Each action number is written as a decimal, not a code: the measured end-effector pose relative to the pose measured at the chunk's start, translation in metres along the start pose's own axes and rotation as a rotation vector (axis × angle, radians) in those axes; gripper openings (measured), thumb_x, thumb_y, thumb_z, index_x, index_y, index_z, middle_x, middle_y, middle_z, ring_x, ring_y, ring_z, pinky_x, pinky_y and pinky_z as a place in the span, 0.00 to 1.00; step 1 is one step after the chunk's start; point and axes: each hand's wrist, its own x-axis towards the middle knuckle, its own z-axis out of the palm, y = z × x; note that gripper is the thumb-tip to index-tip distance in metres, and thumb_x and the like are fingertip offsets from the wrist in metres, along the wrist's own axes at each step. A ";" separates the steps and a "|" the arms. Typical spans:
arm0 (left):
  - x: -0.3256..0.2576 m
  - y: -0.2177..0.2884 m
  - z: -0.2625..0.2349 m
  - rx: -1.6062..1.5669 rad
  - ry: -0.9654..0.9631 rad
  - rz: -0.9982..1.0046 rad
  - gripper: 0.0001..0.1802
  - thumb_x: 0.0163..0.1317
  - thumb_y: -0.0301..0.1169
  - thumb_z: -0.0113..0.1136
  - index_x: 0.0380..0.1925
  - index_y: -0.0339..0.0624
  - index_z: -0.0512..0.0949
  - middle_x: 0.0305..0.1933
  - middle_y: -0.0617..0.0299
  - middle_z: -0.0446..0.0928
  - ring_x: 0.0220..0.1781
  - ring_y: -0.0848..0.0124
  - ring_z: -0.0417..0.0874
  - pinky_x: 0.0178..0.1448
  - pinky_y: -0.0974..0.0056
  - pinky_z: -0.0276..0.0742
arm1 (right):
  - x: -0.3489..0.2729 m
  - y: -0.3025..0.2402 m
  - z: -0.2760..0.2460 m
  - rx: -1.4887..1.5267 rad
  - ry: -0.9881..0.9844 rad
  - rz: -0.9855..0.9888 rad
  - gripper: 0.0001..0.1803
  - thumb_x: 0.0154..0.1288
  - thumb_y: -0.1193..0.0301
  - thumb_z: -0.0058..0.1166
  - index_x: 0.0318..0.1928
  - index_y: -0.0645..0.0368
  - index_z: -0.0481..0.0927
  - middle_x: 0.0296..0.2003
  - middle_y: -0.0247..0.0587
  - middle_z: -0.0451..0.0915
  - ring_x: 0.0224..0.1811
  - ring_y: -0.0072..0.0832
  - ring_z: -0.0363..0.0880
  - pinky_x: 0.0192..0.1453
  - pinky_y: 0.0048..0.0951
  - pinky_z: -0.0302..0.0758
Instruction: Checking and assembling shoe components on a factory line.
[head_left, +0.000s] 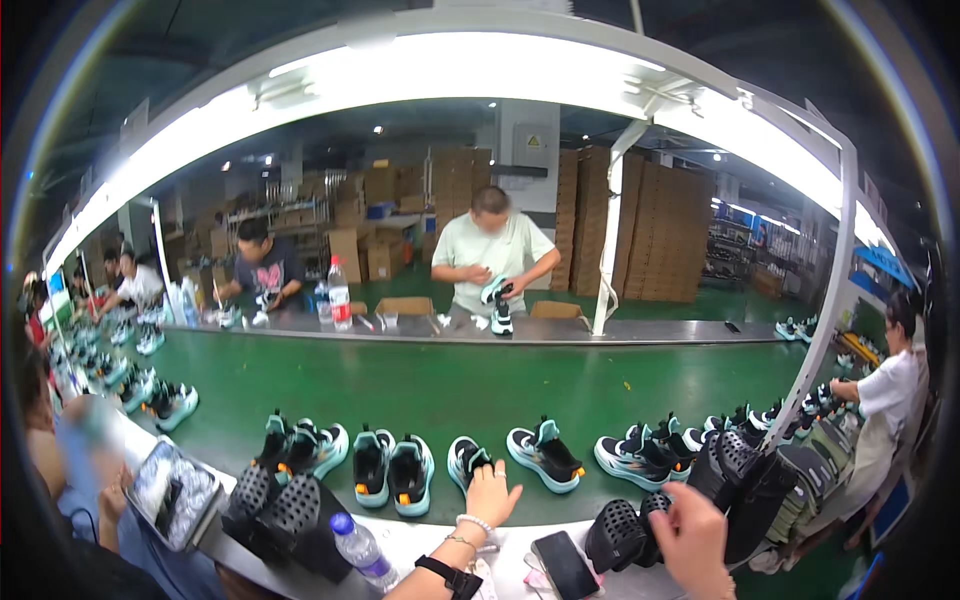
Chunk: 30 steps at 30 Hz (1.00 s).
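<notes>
My left hand (490, 497), with a bracelet and a dark wristband on its arm, reaches over a black and mint sneaker (464, 456) on the green belt. Its thumb is spread away, and the fingertips lie at the shoe's right edge; whether they touch it is hard to tell. My right hand (694, 535) is raised at the lower right, thumb and forefinger curved apart with nothing visible between them. Just behind it stand black perforated clog-shaped pieces (618, 532). Another matching sneaker (546, 458) lies to the right of my left hand.
More sneakers line the near belt edge, including a pair (408, 475) at left. On the white ledge are a water bottle (362, 552), a phone (565, 565) and a lined tray (178, 492). Across the belt (480, 385), a person (495, 255) handles sneakers; others work both sides.
</notes>
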 end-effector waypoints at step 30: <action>0.043 0.000 0.040 -0.411 0.176 -0.218 0.24 0.49 0.30 0.65 0.49 0.39 0.73 0.50 0.47 0.72 0.53 0.52 0.74 0.60 0.56 0.70 | 0.059 0.024 0.065 -0.311 -0.374 0.059 0.29 0.51 0.46 0.63 0.24 0.65 0.78 0.20 0.50 0.78 0.26 0.44 0.81 0.32 0.38 0.77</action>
